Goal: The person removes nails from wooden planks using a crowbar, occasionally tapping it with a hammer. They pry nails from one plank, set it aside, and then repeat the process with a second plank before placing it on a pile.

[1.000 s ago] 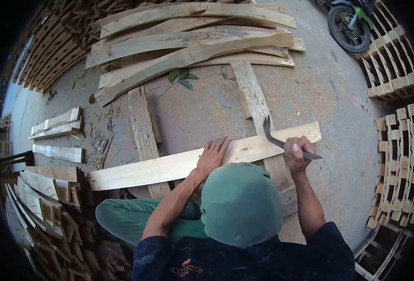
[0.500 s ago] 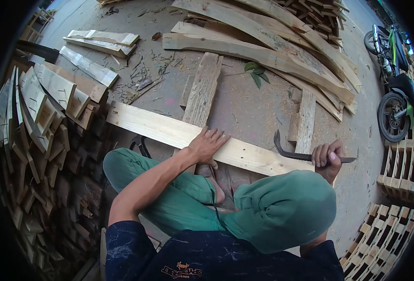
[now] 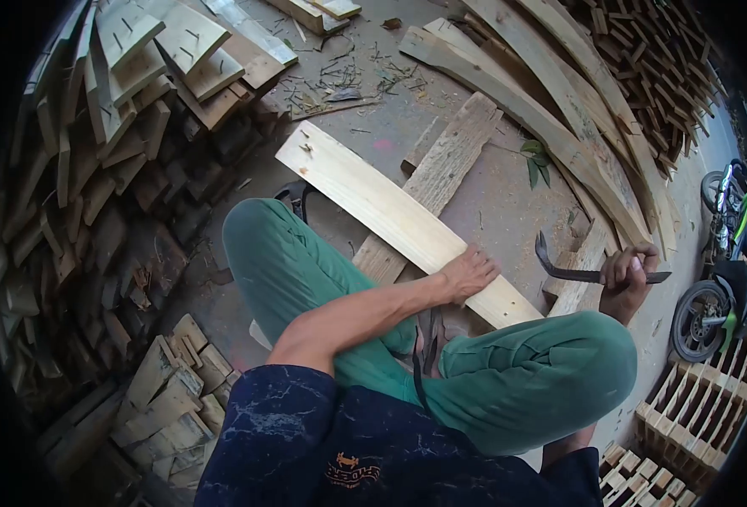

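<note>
A pale plank (image 3: 373, 196) lies slantwise across a weathered wooden beam (image 3: 451, 156). Nails stick up near its far left end. My left hand (image 3: 468, 275) grips it toward the near end, the fingers curled over its far edge. In my right hand (image 3: 631, 275) is a dark pry bar (image 3: 572, 272), its hooked end pointing left, held above the right-hand support beam (image 3: 589, 253). The near end of the plank is hidden by my right knee.
Boards with protruding nails (image 3: 196, 42) top a tall wood stack on my left. Long boards (image 3: 542, 118) lie beyond the beams. Bent nails (image 3: 390, 78) litter the ground. A motorcycle (image 3: 715, 296) and stacked slatted wood (image 3: 686, 414) stand at the right.
My view has swung left, shifting the scene to the right. The plank has slid rightward over the beam, and my left hand's fingers have closed on it. The pry bar stays in my right hand.
</note>
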{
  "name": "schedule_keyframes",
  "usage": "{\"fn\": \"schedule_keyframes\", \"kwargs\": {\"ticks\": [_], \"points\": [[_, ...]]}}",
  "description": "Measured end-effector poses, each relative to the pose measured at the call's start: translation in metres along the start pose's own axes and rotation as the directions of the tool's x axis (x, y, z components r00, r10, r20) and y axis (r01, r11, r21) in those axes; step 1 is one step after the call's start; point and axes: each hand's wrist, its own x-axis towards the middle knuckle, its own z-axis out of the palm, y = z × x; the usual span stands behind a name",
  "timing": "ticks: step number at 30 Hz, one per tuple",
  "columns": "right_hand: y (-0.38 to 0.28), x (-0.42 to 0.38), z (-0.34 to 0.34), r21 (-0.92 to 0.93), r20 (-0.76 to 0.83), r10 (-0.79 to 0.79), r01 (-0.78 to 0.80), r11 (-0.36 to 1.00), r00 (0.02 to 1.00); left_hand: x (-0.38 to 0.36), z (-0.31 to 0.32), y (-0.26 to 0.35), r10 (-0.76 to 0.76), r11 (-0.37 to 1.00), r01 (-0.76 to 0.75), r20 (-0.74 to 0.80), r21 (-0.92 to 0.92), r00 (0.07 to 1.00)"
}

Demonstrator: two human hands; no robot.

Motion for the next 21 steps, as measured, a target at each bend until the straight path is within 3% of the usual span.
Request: {"fn": "schedule_keyframes", "kwargs": {"ticks": [3, 4, 7, 9, 11, 13, 15, 16, 17, 18, 20, 21], "points": [[-0.027, 0.021, 0.016, 0.075, 0.085, -0.135, 0.129, 0.989, 0.987, 0.028, 0.04, 0.033, 0.093, 0.982, -0.105, -0.084, -0.155, 0.992], [-0.054, 0.031, 0.027, 0.115, 0.121, -0.217, 0.204, 0.972, 0.969, 0.015, 0.019, 0.022, 0.069, 0.986, -0.08, -0.08, -0.148, 0.994], [-0.095, 0.046, 0.037, 0.156, 0.129, -0.376, 0.356, 0.921, 0.917, -0.025, -0.05, -0.027, -0.098, 0.97, 0.113, 0.078, -0.215, 0.992], [-0.119, 0.055, 0.048, 0.154, 0.145, -0.446, 0.425, 0.892, 0.883, -0.058, -0.064, -0.066, -0.322, 0.926, 0.291, -0.099, -0.241, 0.942], [-0.135, 0.056, 0.067, 0.105, 0.118, -0.549, 0.539, 0.836, 0.828, -0.1, -0.077, -0.11, -0.51, 0.846, 0.412, -0.288, -0.339, 0.81], [-0.133, 0.045, 0.104, 0.059, 0.118, -0.547, 0.544, 0.837, 0.829, -0.147, -0.089, -0.148, -0.689, 0.724, 0.58, -0.419, -0.373, 0.591], [-0.122, 0.029, 0.154, 0.035, 0.148, -0.499, 0.5, 0.865, 0.854, -0.189, -0.097, -0.176, -0.861, 0.5, 0.726, -0.365, -0.473, 0.355], [-0.109, 0.026, 0.172, 0.063, 0.186, -0.458, 0.454, 0.889, 0.869, -0.207, -0.088, -0.188, -0.898, 0.416, 0.713, -0.379, -0.565, 0.223], [-0.093, 0.019, 0.193, 0.04, 0.166, -0.371, 0.37, 0.928, 0.914, -0.22, -0.074, -0.201, -0.955, 0.259, 0.709, -0.281, -0.656, 0.089], [-0.073, 0.019, 0.208, -0.031, 0.229, -0.367, 0.384, 0.923, 0.901, -0.225, -0.059, -0.211, -0.954, 0.257, 0.712, -0.291, -0.653, 0.077], [-0.027, 0.024, 0.238, -0.055, 0.287, -0.306, 0.335, 0.941, 0.908, -0.235, -0.035, -0.225, -0.999, -0.014, 0.586, -0.006, -0.81, -0.032], [-0.005, 0.024, 0.255, 0.007, 0.303, -0.226, 0.234, 0.972, 0.926, -0.235, -0.027, -0.226, -1.0, 0.025, 0.644, -0.027, -0.765, 0.007]]}}
